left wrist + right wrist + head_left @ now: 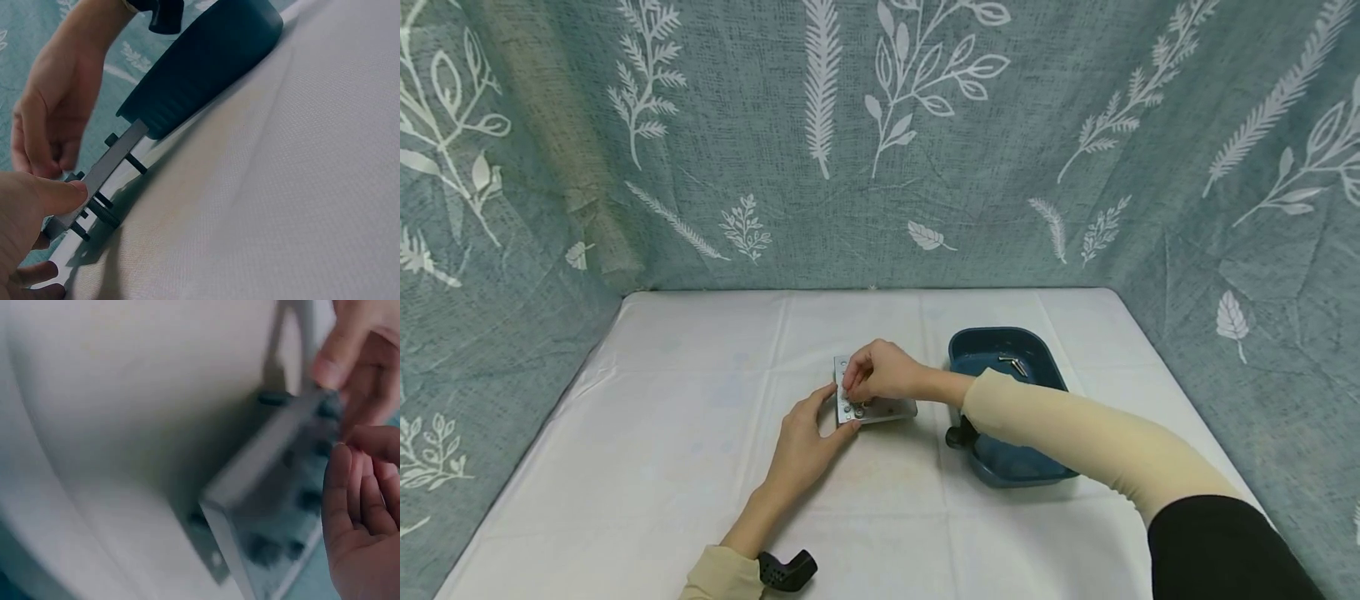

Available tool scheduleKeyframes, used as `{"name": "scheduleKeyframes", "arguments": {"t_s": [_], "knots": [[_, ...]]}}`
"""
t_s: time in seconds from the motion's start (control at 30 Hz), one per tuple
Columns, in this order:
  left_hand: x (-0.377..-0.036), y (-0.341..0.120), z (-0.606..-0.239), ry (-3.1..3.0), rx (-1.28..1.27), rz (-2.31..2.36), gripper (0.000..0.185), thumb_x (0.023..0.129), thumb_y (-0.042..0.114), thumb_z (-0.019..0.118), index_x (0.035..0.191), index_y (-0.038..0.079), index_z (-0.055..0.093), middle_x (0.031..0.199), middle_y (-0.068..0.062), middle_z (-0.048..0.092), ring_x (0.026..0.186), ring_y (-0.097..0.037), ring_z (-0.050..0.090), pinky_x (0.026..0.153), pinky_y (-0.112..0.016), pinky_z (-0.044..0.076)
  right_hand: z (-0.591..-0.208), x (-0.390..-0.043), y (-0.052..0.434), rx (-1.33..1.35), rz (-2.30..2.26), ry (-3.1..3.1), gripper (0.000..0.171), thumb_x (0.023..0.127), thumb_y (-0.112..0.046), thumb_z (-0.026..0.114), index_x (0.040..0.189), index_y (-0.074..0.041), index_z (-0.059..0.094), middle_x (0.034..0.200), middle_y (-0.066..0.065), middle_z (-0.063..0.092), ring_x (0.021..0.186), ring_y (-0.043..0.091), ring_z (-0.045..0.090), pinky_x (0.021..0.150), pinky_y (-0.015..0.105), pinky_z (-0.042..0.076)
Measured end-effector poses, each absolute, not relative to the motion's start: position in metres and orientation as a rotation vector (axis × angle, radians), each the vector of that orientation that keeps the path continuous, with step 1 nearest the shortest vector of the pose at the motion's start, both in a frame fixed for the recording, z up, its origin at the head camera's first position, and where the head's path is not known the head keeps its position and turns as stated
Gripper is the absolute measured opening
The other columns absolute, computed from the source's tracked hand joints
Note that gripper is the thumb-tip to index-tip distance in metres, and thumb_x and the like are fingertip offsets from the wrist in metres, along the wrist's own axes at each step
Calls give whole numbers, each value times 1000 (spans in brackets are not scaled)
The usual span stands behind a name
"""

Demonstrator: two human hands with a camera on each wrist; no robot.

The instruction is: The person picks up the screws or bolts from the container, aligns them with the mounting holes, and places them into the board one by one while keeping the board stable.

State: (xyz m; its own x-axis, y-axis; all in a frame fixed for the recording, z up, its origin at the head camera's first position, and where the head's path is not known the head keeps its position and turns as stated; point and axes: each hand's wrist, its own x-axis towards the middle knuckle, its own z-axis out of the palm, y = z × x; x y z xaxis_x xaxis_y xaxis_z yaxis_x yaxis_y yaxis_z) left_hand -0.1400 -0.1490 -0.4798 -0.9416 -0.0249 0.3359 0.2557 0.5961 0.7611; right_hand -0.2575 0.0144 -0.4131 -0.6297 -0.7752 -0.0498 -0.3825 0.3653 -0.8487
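A grey metal plate [891, 408] is held at its left end by my left hand [805, 442], thumb on the near edge and fingers at the far side. Several dark bolts [136, 164] pass through the plate, heads on top and shanks sticking out below. My right hand [883, 372] is over the plate's left part, thumb and index fingertips [340, 459] pinched together close above the bolt heads. A tiny pale glint shows between those fingertips; I cannot tell what the small piece is, as the fingers hide most of it.
A dark blue tray [992, 340] stands right of the plate, partly under my right forearm. A few loose metal bolts [1017, 365] lie in its far part. White cloth [700, 400] covers the table, and a patterned blue-green curtain [865, 225] hangs behind and at both sides.
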Motion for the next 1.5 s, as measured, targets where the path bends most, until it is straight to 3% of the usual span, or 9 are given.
{"name": "scheduleKeyframes", "arguments": {"t_s": [0.17,0.33,0.53,0.87,1.1,1.5], "knots": [[-140,-148,-481,-2536,-161,-1267,66,83,23,82,137,-2,53,134,-21,56,124,-39,50,103,-53,41,-386,-265,41,-1055,-1247,2262,4,87,-3,73,91,-2,73,79,1,70,75,18,66,66,30,56],[-141,-146,-480,-2553,-134,-1255,67,83,24,81,138,-2,52,134,-22,55,125,-39,49,105,-52,39,-356,-275,87,-1008,-1360,2335,6,89,-10,73,95,-8,74,86,5,71,79,29,65,67,42,55],[-142,-144,-480,-2558,-115,-1262,68,83,25,82,137,-2,52,135,-21,55,126,-39,49,106,-53,37,-353,-300,149,-857,-1292,2387,15,88,-11,75,99,-1,73,90,9,71,82,39,64,73,52,55],[-142,-146,-479,-2584,-108,-1253,68,85,28,80,139,-1,51,137,-20,54,128,-38,47,107,-51,36,-379,-312,216,-743,-964,2476,14,84,5,73,98,6,71,87,11,72,82,29,69,72,48,58],[-142,-146,-480,-2565,-123,-1256,68,83,26,81,138,-2,52,136,-21,54,127,-38,48,106,-52,37,-401,-316,222,-797,-893,2563,18,82,7,75,99,5,72,90,10,72,83,23,70,69,34,59],[-142,-147,-483,-2572,-114,-1242,68,83,26,81,138,-2,52,136,-22,54,126,-38,48,106,-52,38,-422,-313,218,-927,-751,2706,20,79,11,74,98,6,71,88,12,71,80,25,69,65,33,58]]}}
